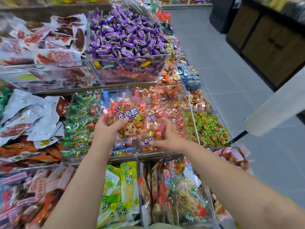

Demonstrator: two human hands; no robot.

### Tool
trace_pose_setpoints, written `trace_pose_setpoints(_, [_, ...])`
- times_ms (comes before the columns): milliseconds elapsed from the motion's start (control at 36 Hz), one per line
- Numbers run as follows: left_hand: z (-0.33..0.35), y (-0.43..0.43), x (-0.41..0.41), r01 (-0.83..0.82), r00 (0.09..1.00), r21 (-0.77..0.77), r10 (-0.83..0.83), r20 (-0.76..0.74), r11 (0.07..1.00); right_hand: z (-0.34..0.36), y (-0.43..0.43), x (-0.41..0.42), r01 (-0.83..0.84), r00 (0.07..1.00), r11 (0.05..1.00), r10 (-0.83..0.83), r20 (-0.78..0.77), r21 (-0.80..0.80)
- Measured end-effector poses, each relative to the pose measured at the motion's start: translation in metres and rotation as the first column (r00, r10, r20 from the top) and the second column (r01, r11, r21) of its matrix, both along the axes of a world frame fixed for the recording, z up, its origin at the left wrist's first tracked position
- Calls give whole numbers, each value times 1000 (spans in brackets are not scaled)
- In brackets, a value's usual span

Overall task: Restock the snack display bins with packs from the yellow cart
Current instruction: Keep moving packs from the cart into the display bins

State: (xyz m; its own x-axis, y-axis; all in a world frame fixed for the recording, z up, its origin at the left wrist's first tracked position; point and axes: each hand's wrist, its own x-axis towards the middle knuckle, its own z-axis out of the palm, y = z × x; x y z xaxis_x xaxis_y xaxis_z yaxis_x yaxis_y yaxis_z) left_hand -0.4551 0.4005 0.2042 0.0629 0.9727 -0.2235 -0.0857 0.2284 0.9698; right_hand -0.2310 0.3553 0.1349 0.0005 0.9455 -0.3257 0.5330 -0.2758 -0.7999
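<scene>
The person's left forearm and right forearm are bare, as are the left hand and right hand. A sliver of olive-green clothing shows at bottom centre.

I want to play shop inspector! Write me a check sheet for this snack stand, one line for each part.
Surface: tiered clear display bins, all holding snacks.
Job's things: red beef cubes pack held above a bin of matching red packs; green packs fill the bin to its left.
Clutter: silver pouches lie jumbled at far left.
Grippers: left hand grips the red beef cubes pack; right hand is on the red packs, grip unclear.
Cables: nothing seen.
Surroundings: grey tiled floor, dark wooden cabinet.
</scene>
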Motion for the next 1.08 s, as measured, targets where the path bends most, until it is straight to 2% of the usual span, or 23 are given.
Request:
trace_pose_setpoints(56, [4, 0, 5, 27, 999, -18, -27, 21, 999, 18, -7, 5, 116, 993, 993, -115, -38, 31])
trace_pose_setpoints(111, [7, 2, 9, 55, 998, -30, -55, 29, 998, 38, -13, 11, 278, 960, 949, -267, -86, 152])
trace_pose_setpoints(167, [9, 4, 13, 117, 993, -49, -115, 28, 992, 59, -17, 16, 369, 928, 894, -337, -161, 255])
trace_pose_setpoints(250, [12, 7, 25, 233, 971, -84, -237, -43, 969, 87, -17, 18, 322, 935, 915, -268, -230, 243])
trace_pose_setpoints(333, [18, 7, 41, 249, 958, -104, -261, -122, 963, 100, -12, 14, 252, 963, 944, -223, -149, 211])
trace_pose_setpoints(361, [18, 8, 45, 257, 953, -109, -271, -138, 960, 101, -9, 15, 260, 960, 944, -229, -162, 204])
trace_pose_setpoints(444, [23, 6, 55, 288, 933, -96, -302, -197, 953, 99, -3, 21, 326, 908, 933, -263, -326, 154])
trace_pose_setpoints(528, [27, 6, 60, 211, 959, -148, -234, -163, 966, 97, 6, 44, 404, 874, 896, -319, -366, 185])
trace_pose_setpoints(611, [25, 14, 57, 107, 992, -247, -120, -38, 963, 97, 23, 78, 559, 817, 792, -477, -323, 246])
trace_pose_setpoints(667, [25, 21, 55, 48, 999, -273, -53, -11, 961, 96, 38, 96, 590, 807, 755, -555, -201, 285])
trace_pose_setpoints(722, [24, 27, 54, 20, 1000, -270, -22, -5, 963, 90, 56, 104, 564, 816, 768, -574, -62, 305])
trace_pose_setpoints(778, [22, 32, 55, 23, 1000, -259, -25, -4, 966, 81, 74, 101, 486, 854, 825, -518, 46, 288])
trace_pose_setpoints(861, [20, 38, 56, 43, 999, -250, -48, -15, 967, 64, 99, 91, 431, 868, 872, -471, 156, 232])
trace_pose_setpoints(1000, [16, 48, 55, 36, 996, -250, -57, -75, 968, 38, 130, 83, 463, 869, 872, -482, 109, 160])
trace_pose_setpoints(1083, [15, 55, 54, 16, 997, -258, -34, -63, 966, 26, 145, 81, 473, 869, 871, -486, 94, 130])
